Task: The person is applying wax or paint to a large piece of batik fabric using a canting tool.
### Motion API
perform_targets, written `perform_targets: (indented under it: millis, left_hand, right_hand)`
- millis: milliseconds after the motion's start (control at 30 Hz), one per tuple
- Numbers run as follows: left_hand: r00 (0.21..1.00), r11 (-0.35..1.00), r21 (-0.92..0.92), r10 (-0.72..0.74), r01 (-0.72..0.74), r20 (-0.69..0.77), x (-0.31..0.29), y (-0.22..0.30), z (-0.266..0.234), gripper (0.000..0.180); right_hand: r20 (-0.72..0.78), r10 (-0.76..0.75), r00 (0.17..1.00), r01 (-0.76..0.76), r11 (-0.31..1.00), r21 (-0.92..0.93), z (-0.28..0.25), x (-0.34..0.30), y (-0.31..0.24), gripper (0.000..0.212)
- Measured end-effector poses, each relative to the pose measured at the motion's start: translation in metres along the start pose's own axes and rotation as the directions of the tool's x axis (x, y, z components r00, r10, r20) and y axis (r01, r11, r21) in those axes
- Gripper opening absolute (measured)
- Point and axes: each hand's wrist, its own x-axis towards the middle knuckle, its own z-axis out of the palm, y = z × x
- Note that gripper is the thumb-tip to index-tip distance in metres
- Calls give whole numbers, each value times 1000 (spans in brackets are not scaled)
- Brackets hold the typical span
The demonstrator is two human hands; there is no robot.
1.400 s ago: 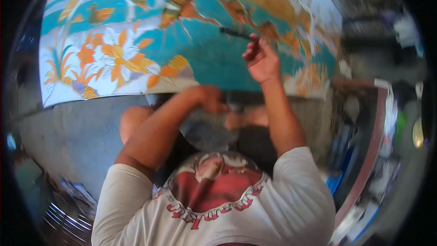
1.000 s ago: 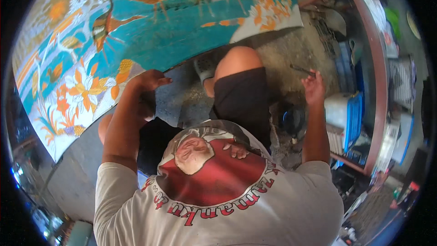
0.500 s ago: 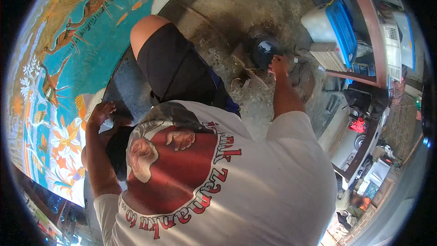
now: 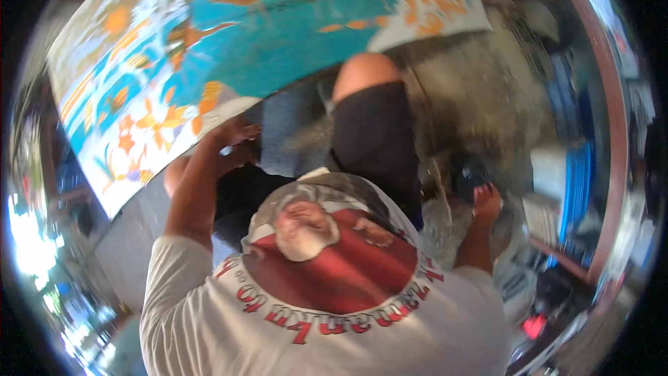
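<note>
A painted sheet [image 4: 278, 63], turquoise with orange flowers, spreads out ahead of both hands. At its near edge is the left hand [image 4: 238, 131], half open and apparently empty; I can't tell whether it touches the sheet. Right of there, a bent knee [image 4: 367, 73] sits close against that edge. Nearer the person than the sheet's right corner, the right hand [image 4: 487, 200] is by a round black vessel [image 4: 471, 167], fingers curled, too blurred to tell what they hold.
</note>
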Motion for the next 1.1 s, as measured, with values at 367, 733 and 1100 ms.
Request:
perform_targets:
  millis: [367,733,1100]
  left_hand:
    - [999,952,303,43,-32,-30,12,93,19,79]
    - [954,951,143,287,-273,-91,6,95,-11,67]
    - [953,955,0,298,-298,-50,-28,106,-44,62]
  right_hand:
    - [945,-179,275,135,980,146,355,-245,-70,31]
    - [953,302,-34,379,886,-267,632,-433,258,28]
    - [919,374,128,500,776,-385,715,-437,449,29]
